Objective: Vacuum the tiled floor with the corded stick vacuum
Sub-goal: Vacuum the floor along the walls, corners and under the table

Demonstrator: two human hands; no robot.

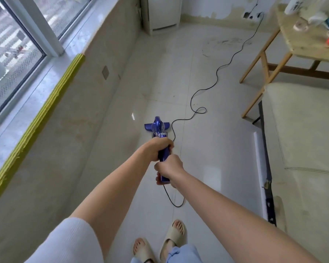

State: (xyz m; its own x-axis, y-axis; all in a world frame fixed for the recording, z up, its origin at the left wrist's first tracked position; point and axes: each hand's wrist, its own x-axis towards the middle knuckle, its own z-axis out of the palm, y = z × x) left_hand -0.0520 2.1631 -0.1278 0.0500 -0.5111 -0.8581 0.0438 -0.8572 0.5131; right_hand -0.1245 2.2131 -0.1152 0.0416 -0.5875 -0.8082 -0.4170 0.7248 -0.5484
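Observation:
A blue corded stick vacuum stands on the pale tiled floor straight ahead of me, its wide head flat on the tiles. My left hand grips the blue handle higher up the stick. Just behind it, my right hand grips the handle's near end. The black cord loops under my hands, then snakes away across the floor to a wall socket at the far right.
A low wall under the window with a yellow foam edge strip runs along the left. A beige sofa and a wooden table with clutter stand on the right. A white cabinet sits at the far wall. My slippered feet are below.

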